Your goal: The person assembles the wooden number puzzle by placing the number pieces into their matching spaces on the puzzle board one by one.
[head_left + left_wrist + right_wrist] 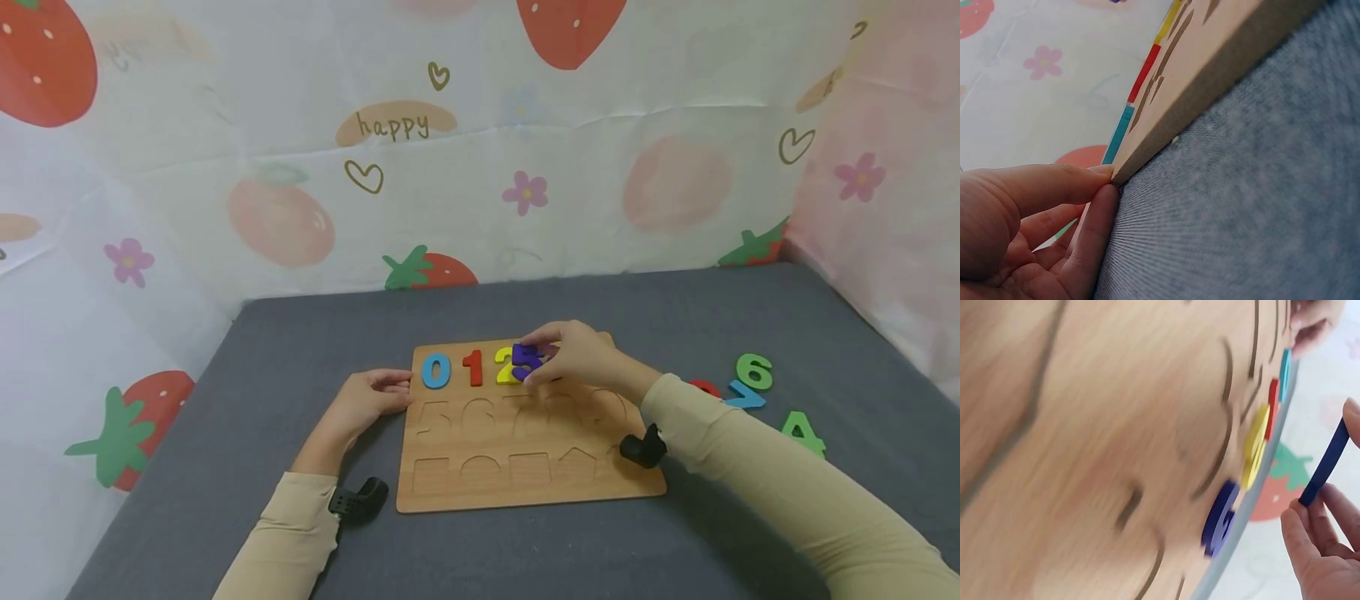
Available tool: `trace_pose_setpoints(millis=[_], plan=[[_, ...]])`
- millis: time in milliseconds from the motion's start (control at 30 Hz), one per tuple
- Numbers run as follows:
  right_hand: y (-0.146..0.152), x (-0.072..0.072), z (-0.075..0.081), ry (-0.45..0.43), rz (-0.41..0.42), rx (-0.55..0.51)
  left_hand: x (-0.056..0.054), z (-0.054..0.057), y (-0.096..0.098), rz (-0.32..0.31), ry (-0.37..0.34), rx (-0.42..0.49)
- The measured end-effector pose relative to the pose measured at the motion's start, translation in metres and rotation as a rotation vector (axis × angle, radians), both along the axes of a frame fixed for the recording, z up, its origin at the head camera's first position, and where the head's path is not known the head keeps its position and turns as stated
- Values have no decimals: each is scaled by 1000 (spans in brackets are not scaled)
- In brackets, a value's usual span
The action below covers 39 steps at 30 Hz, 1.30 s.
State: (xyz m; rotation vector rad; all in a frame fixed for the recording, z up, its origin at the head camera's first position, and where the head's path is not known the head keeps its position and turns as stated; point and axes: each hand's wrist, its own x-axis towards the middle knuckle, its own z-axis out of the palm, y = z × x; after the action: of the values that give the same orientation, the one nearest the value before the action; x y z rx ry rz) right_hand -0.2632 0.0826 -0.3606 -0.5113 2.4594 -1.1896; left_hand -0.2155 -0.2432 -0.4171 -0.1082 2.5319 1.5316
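Note:
A wooden number puzzle board [480, 442] lies on the grey cloth. My left hand [365, 404] pinches its upper left edge; in the left wrist view the thumb and a finger [1105, 206] meet at the board's corner. Above the top row, my right hand [581, 357] holds a dark blue number piece [525, 358] that looks like a 5, gripped between thumb and fingers and apart from the board in the right wrist view. Along that row sit a blue 0 [436, 371], a red 1 [473, 367], a partly covered yellow 2 [505, 372] and another dark blue piece [1219, 519].
Right of the board lie a green 6 [753, 372], a blue 7 [745, 395], a green 4 [803, 433] and a red piece [705, 387] mostly behind the right sleeve. Lower rows of the board hold outlined recesses. A printed curtain [465, 200] stands behind the table.

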Motion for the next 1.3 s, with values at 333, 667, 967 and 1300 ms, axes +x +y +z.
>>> trace_pose_setpoints(millis=[333, 667, 967, 1300], plan=[[-32, 12, -2, -29, 19, 34, 0, 2, -1, 7, 1, 4], [-61, 27, -5, 19, 14, 16, -2, 0, -1, -2, 5, 20], [-80, 36, -8, -15, 30, -45, -2, 0, 1, 4, 2, 0], [-93, 45, -13, -49, 87, -45, -3, -2, 0, 1, 2, -11]])
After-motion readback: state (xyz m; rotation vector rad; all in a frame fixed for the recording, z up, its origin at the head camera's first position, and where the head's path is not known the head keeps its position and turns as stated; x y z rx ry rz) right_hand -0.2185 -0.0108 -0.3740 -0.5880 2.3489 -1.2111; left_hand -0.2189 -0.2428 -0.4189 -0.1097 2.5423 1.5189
